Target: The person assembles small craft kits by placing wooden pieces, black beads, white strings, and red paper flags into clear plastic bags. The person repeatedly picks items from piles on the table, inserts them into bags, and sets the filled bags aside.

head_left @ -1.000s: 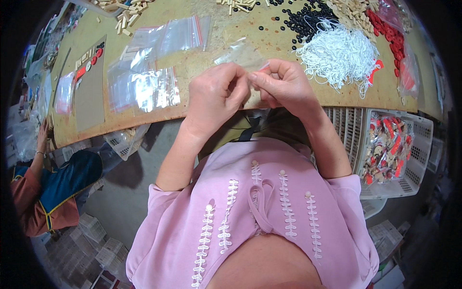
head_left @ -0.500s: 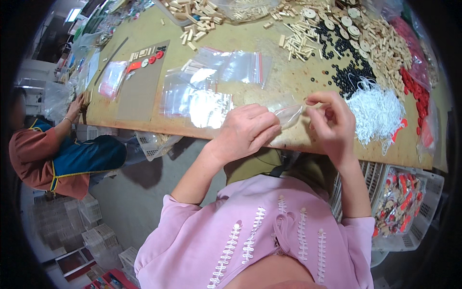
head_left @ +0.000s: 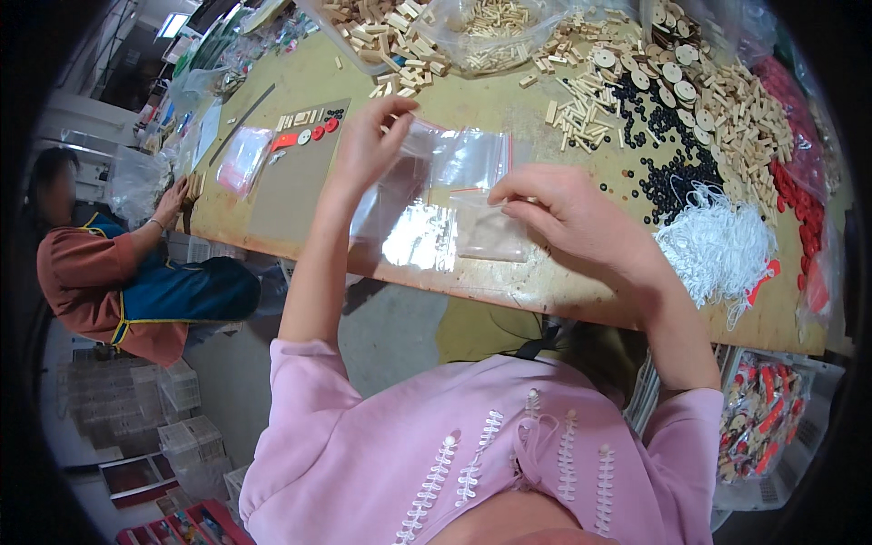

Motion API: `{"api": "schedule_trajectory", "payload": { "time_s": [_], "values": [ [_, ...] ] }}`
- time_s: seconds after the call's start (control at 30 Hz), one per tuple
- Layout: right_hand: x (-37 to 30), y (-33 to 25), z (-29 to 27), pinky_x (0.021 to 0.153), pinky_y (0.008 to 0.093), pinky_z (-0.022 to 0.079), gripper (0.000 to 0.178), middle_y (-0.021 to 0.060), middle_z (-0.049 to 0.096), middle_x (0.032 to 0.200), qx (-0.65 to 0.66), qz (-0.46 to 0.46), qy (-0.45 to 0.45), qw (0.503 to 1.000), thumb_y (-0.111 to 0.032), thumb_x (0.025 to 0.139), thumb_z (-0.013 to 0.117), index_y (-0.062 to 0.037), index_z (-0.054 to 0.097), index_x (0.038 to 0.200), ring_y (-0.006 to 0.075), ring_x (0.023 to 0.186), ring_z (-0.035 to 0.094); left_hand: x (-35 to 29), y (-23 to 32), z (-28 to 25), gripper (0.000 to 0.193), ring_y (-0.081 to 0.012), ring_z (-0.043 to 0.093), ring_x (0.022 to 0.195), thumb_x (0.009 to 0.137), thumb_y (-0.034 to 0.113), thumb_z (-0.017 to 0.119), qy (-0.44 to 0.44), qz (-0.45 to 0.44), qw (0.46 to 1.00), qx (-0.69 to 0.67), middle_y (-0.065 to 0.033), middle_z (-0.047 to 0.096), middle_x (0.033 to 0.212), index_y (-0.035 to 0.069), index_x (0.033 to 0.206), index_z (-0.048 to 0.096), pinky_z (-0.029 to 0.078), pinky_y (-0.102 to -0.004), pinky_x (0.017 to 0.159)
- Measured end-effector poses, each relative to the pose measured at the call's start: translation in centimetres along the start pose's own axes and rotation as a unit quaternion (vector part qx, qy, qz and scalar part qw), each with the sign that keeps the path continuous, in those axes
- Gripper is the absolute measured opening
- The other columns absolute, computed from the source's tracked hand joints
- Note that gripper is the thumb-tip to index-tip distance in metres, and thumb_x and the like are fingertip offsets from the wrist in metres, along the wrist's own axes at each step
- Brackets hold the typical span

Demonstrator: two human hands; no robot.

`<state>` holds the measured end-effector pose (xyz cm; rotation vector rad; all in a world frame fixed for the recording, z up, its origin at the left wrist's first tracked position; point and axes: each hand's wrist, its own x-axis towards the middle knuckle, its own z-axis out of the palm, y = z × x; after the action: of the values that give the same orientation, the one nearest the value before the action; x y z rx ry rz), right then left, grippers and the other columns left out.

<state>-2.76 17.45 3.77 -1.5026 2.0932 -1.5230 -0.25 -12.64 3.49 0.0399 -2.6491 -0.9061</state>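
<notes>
My right hand [head_left: 563,213] pinches the top edge of a small clear zip bag [head_left: 489,234], which lies nearly flat near the table's front edge. To its left my left hand [head_left: 371,145] reaches over a group of clear zip bags [head_left: 468,156] with red seal strips. The left fingers curl toward the thumb; whatever they hold, if anything, is hidden. More clear bags [head_left: 418,238], shiny with glare, lie between my two hands. Beyond the left fingertips, loose wooden blocks [head_left: 427,64] spill from a container.
A sample board [head_left: 295,195] with wooden, red and black pieces lies left. Black beads [head_left: 668,173], wooden discs [head_left: 672,73], white strings [head_left: 713,236] and red pieces [head_left: 804,213] are heaped right. A co-worker [head_left: 100,272] sits left. A crate of filled bags [head_left: 763,418] stands lower right.
My left hand has left the clear bag and moved up and left, over the pile of bags. My right hand has shifted left and lower with the clear bag, now flatter on the table.
</notes>
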Motion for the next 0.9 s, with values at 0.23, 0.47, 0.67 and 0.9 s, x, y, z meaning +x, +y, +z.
{"api": "schedule_trajectory", "payload": {
  "time_s": [0.23, 0.47, 0.67, 0.9],
  "values": [
    [-1.8, 2.3, -0.5, 0.077, 0.0392, 0.051, 0.010, 0.0144, 0.063, 0.092, -0.023, -0.033, 0.007, 0.999, -0.004, 0.090, 0.063, -0.0008, 0.066, 0.099, 0.0328, 0.087, 0.063, 6.3, -7.7, 2.4, 0.030, -0.0321, 0.069, 0.092, 0.087, 0.030, 0.073, -0.012, -0.069, 0.976, 0.205, -0.0144, 0.071, 0.099, 0.007, 0.106, 0.071, 0.054, -0.0426, 0.081],
    [-1.5, 2.2, -2.0, 0.080, 0.0386, 0.051, 0.009, 0.0148, 0.062, 0.098, -0.058, -0.022, 0.040, 0.997, -0.002, 0.090, 0.062, -0.0001, 0.063, 0.099, 0.0333, 0.093, 0.062, 5.2, -3.0, 1.5, 0.022, -0.0184, 0.069, 0.086, 0.089, 0.020, 0.074, -0.077, -0.104, 0.990, 0.053, -0.0070, 0.072, 0.089, 0.005, 0.104, 0.068, 0.053, -0.0310, 0.079],
    [-1.6, 2.3, -1.9, 0.083, 0.0383, 0.052, 0.011, 0.0147, 0.061, 0.109, -0.076, -0.026, 0.044, 0.996, 0.002, 0.088, 0.063, 0.0006, 0.062, 0.099, 0.0334, 0.098, 0.063, 0.3, 8.4, 0.0, 0.024, -0.0062, 0.059, 0.083, 0.088, 0.003, 0.074, -0.193, 0.074, 0.959, -0.196, 0.0005, 0.067, 0.101, 0.004, 0.112, 0.068, 0.051, -0.0236, 0.075],
    [-1.5, 2.1, -1.7, 0.085, 0.0365, 0.054, 0.013, 0.0147, 0.064, 0.112, -0.044, -0.050, 0.048, 0.997, 0.000, 0.087, 0.065, -0.0016, 0.065, 0.099, 0.0326, 0.100, 0.066, -0.7, 11.8, 0.2, 0.032, -0.0091, 0.062, 0.085, 0.086, 0.005, 0.075, -0.220, 0.125, 0.961, -0.112, -0.0009, 0.067, 0.102, 0.008, 0.117, 0.070, 0.050, -0.0230, 0.072]
  ]
}}
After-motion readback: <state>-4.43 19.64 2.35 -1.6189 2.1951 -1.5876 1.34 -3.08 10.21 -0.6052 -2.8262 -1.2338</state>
